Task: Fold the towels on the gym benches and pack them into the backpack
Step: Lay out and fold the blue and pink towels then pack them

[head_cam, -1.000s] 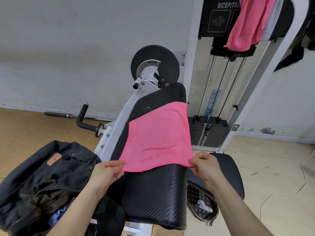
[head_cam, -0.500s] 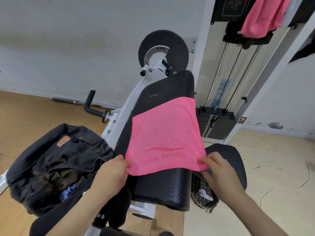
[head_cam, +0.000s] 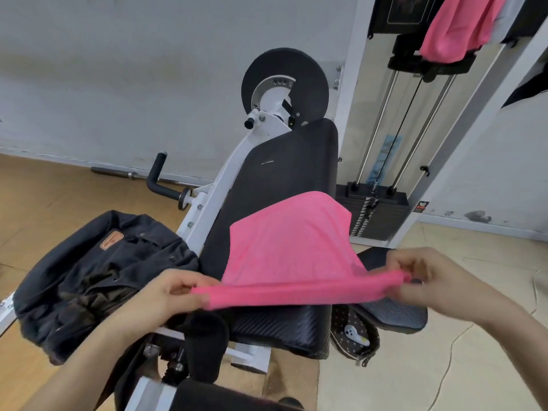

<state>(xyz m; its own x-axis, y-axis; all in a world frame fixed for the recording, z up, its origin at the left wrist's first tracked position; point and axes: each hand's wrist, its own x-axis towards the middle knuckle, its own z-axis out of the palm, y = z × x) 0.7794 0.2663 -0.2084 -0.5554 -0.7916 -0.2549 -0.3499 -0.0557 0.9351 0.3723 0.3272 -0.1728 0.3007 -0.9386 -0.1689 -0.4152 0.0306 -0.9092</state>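
A pink towel (head_cam: 284, 247) lies on the sloped black pad (head_cam: 284, 167) of a gym machine, its near edge lifted off the pad. My left hand (head_cam: 160, 295) pinches the towel's near left corner and my right hand (head_cam: 427, 277) pinches its near right corner, so the edge is stretched between them. To the left sits a black backpack (head_cam: 98, 277) with a brown leather patch, its top open. Another pink towel (head_cam: 456, 25) hangs over the machine's frame at the top right.
A black weight stack (head_cam: 373, 215) with guide rods stands behind the pad. A dotted pouch (head_cam: 353, 336) holding a white object lies under the black seat (head_cam: 394, 310) on the right. A black handle (head_cam: 157, 179) sticks out on the left; a cable crosses the floor.
Both hands have raised the towel's near edge up off the pad and toward me; its far end has slid down the pad. The printed lettering no longer shows.
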